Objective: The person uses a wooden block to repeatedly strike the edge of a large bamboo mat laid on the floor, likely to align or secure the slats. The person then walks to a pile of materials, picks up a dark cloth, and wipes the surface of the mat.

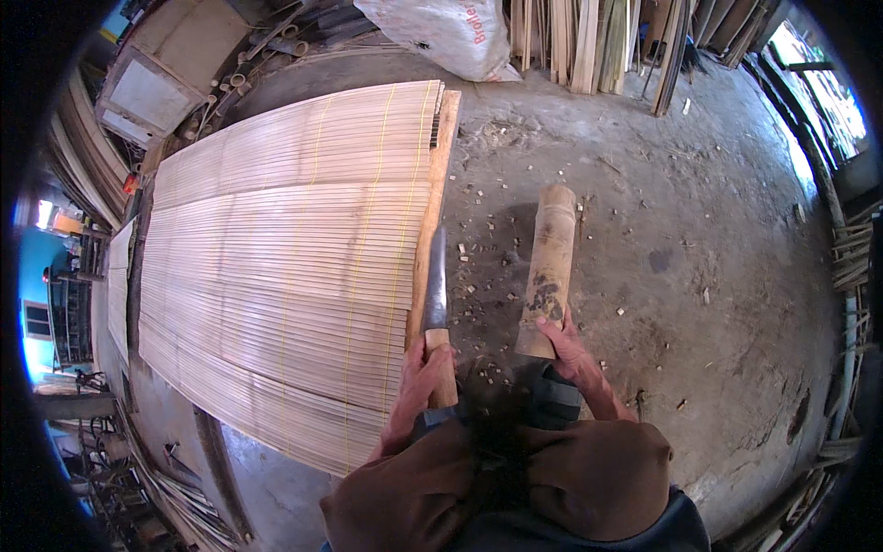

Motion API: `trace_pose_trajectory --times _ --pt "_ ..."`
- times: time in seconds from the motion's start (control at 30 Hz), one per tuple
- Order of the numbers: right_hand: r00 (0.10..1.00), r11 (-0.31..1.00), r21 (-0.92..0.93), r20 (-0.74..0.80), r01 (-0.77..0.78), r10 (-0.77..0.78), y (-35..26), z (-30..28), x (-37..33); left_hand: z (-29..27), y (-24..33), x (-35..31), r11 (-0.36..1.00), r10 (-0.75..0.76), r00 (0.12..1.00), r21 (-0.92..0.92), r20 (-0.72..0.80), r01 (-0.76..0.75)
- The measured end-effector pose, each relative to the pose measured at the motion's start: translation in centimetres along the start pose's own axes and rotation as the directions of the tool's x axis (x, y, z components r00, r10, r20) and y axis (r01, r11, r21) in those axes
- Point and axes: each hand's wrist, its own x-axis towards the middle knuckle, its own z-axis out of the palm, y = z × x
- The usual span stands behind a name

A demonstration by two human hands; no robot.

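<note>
My left hand (425, 375) is closed around the thick wooden handle of a knife (439, 281), its long grey blade pointing away from me beside the edge of a slatted bamboo blind. In my right hand (572, 352) is the lower end of a bamboo section (555, 248), a thick tan tube with dark blotches near its base and a node near its top. It stands nearly upright in the picture, leaning a little to the right. Knife and bamboo are apart. To the left spreads the bamboo blind (276, 258), pale thin slats tied with yellow cords.
A wooden board (445, 138) runs along the blind's right edge. Small bamboo chips (463, 247) litter the concrete floor (662, 304). At the back lie a white sack (441, 37) and upright bamboo strips (589, 46). Poles line the right wall; cut bamboo tubes (237, 81) lie back left.
</note>
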Motion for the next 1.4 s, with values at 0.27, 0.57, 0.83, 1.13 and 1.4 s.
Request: trace_pose_trajectory --times 0.27,0.57,0.83,1.13,1.4 --pt "0.996 0.969 0.234 0.014 0.081 -0.086 1.0 3.0 0.9 -4.0 2.8 1.3 0.987 0.07 0.996 0.149 -0.059 -0.061" --pt "0.965 0.936 0.291 0.107 0.199 -0.239 0.1 1.7 0.6 -2.9 11.3 9.4 0.908 0.257 0.966 0.342 0.005 -0.243" --pt "0.988 0.989 0.062 0.063 0.137 -0.141 0.2 2.3 0.9 -2.0 10.1 14.6 0.713 0.371 0.929 0.645 -0.012 -0.276" --pt "0.988 0.987 0.064 0.027 0.15 -0.152 1.0 1.4 1.6 -2.3 9.1 14.9 0.62 0.414 0.91 0.732 -0.001 -0.281" --pt "0.975 0.953 -0.224 -0.041 0.202 -0.217 -0.8 2.5 0.9 -2.7 8.6 14.9 0.639 0.312 0.95 0.745 -0.027 -0.189"
